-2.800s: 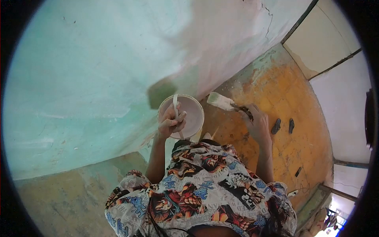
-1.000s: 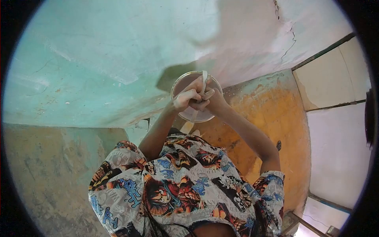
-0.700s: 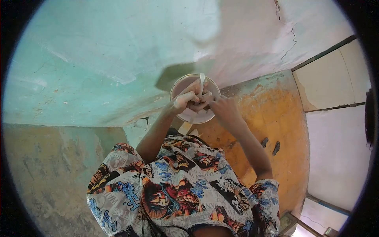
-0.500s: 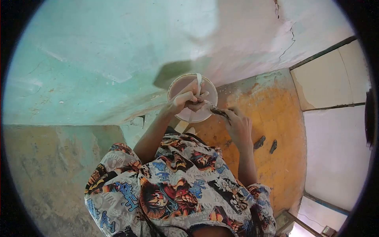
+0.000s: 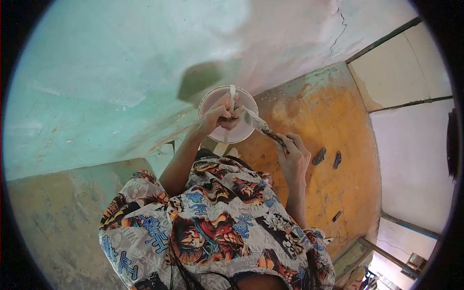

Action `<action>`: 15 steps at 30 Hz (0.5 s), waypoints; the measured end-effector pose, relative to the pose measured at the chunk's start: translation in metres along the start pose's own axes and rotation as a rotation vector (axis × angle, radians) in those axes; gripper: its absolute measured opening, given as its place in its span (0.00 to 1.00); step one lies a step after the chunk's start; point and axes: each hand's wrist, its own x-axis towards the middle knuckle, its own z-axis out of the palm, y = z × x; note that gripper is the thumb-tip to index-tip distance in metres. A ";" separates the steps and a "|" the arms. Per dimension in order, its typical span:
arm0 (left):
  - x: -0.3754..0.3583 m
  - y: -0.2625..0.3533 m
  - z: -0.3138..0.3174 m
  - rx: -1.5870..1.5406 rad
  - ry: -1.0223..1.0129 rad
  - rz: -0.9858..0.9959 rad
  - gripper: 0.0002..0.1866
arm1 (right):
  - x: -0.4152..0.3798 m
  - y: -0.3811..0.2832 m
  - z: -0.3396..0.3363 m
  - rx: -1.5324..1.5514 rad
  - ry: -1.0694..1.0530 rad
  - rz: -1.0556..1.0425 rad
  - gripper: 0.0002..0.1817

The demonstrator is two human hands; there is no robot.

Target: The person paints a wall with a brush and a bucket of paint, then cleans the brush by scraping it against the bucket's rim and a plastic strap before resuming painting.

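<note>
A round white bucket (image 5: 204, 104) hangs or stands just below my hands, with a pale strap-like handle (image 5: 232, 90) across it. My left hand (image 5: 219, 118) is closed over the bucket, its fingers wrapped at the handle. My right hand (image 5: 293, 155) grips the dark end of a long tool (image 5: 263, 128) smeared with white. The tool's pale end reaches over the bucket's right side toward my left hand. What supports the bucket is hidden.
A patchy green and white wall (image 5: 121, 63) rises close in front. Dark slippers (image 5: 319, 156) lie on the orange floor (image 5: 348, 179) to the right, with a small dark object (image 5: 337, 216) nearer. A wooden frame (image 5: 355, 256) stands at lower right.
My right hand has moved right and down, drawing the tool away from my left hand, so more of its pale part shows. The view has shifted slightly.
</note>
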 end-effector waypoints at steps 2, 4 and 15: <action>0.002 -0.002 0.000 -0.015 -0.032 0.002 0.20 | 0.001 -0.002 -0.005 0.004 0.041 -0.010 0.11; 0.005 -0.004 0.001 -0.024 -0.058 0.003 0.19 | 0.002 -0.007 -0.015 0.001 0.083 -0.017 0.11; 0.011 -0.015 0.004 -0.095 -0.042 -0.072 0.21 | 0.008 -0.021 -0.055 -0.012 0.283 -0.084 0.14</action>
